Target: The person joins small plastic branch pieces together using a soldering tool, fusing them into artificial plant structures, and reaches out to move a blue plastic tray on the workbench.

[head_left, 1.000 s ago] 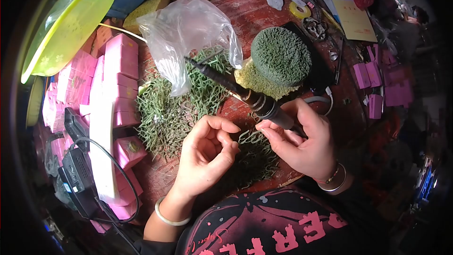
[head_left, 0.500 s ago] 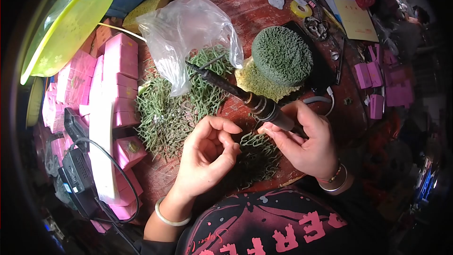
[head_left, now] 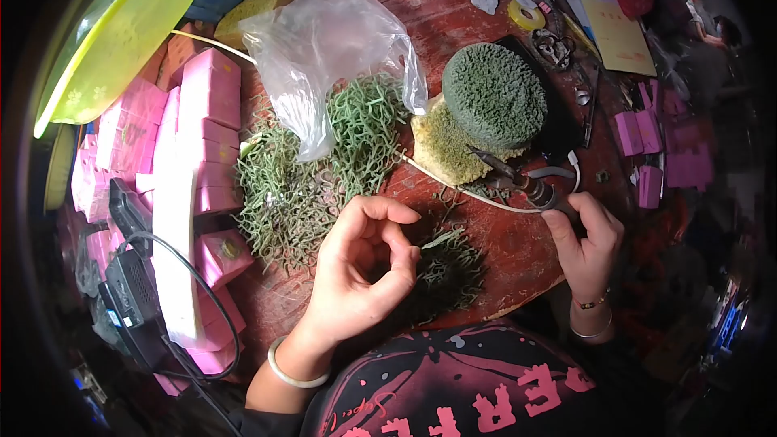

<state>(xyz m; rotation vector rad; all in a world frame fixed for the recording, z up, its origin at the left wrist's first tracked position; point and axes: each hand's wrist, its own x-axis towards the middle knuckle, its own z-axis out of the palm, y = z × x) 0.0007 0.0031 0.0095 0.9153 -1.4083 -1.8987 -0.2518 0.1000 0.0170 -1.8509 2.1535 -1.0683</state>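
Observation:
My right hand [head_left: 587,243] grips the handle end of a dark pen-like tool [head_left: 518,180], whose tip points up and left over the yellow sponge [head_left: 457,146]. On that sponge rests a round, rough green pad [head_left: 495,97]. My left hand [head_left: 364,263] is curled near the table's front, thumb and forefinger brought close; whatever is between them is too small to make out. Beyond it spreads a large heap of thin green curled pieces [head_left: 283,202]. A smaller, shaded pile of them [head_left: 449,279] lies just right of my left hand.
A clear plastic bag [head_left: 340,32] partly covers the heap. Pink blocks [head_left: 212,89] and a black device with a cable [head_left: 133,295] stand at the left, below a yellow-green basin [head_left: 121,40]. Yellow tape [head_left: 526,14] and a white cable [head_left: 477,196] are on the red table.
My right hand has moved right, away from my left hand, taking the tool with it. The tool's tip has swung from the green heap to the sponge. My left hand is nearly still.

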